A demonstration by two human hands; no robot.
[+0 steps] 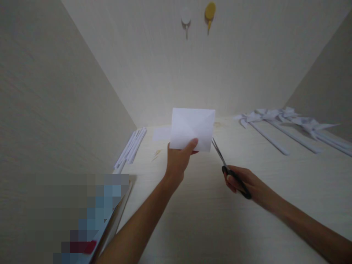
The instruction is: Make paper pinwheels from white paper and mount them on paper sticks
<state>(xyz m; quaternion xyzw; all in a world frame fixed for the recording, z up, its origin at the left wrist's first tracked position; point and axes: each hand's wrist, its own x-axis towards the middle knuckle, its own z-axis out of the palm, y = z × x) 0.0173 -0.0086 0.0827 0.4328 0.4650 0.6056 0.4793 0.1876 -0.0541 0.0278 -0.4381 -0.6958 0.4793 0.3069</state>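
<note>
A white square of paper (189, 124) with diagonal crease lines is held up above the table by my left hand (178, 159). My left thumb presses on its front near the lower edge, and the other fingers are hidden behind it. In my right hand (236, 179) is a pair of scissors (226, 167) with black handles. The blades point up and left, close to the paper's lower right side, and look nearly closed. Behind the held paper, another white sheet (161, 133) lies on the table, partly covered.
Rolled white paper sticks (130, 148) lie in a bundle at the left. Several paper pinwheels (275, 115) on sticks rest at the right. Toothpicks (156, 154) are scattered on the pale table (203, 220). White (186, 16) and yellow (210, 11) hooks hang on the wall.
</note>
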